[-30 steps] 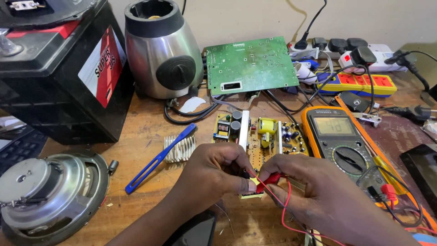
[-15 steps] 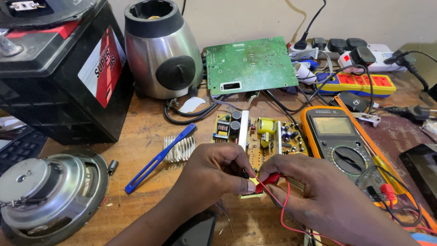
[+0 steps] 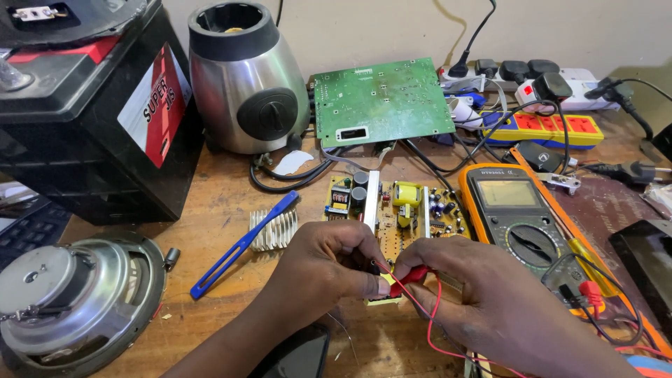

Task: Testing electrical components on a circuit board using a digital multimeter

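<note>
Probing looks under way: left hand (image 3: 329,269) and right hand (image 3: 483,294) pinch a red probe (image 3: 413,276) against the yellow circuit board (image 3: 392,210) left of the multimeter (image 3: 521,224); next calls for steady tip contact.

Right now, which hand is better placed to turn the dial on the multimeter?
The right hand, probably. It lies next to the orange multimeter, just below its dial, though its grip pinches the red probe. The left hand is farther away, over the small circuit board.
</note>
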